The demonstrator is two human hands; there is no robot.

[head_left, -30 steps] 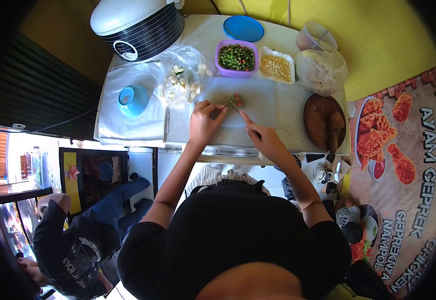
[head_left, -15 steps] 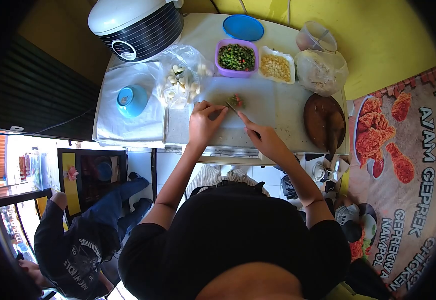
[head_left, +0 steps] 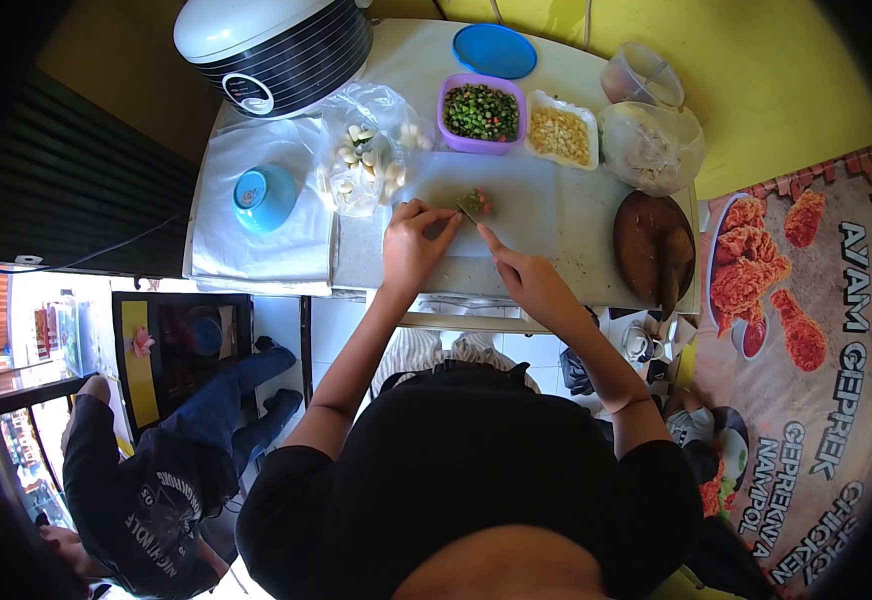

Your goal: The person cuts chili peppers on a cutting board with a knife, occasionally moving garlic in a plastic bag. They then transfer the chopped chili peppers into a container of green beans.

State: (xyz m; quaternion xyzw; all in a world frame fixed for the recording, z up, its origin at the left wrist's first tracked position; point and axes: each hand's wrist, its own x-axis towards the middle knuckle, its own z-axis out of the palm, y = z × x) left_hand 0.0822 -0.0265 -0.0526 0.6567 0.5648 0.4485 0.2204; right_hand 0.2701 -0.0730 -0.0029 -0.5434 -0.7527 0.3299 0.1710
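White table (head_left: 576, 215) sat against a yellow wall (head_left: 756, 80), rice cooker (head_left: 271, 45) far left. Chopped chilies (head_left: 473, 202) lay on the cutting board (head_left: 516, 190). Left hand (head_left: 411, 245) curled, fingertips just beside them. Right hand (head_left: 531, 282) closed on a knife (head_left: 468, 213) touching the pile.

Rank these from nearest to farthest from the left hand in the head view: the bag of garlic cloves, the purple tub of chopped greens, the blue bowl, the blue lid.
From the left hand:
1. Bag of garlic cloves, just up and left of the hand.
2. Purple tub of chopped greens, ahead and to the right.
3. Blue bowl, far left on the white cloth.
4. Blue lid, at the table's back edge behind the tub.
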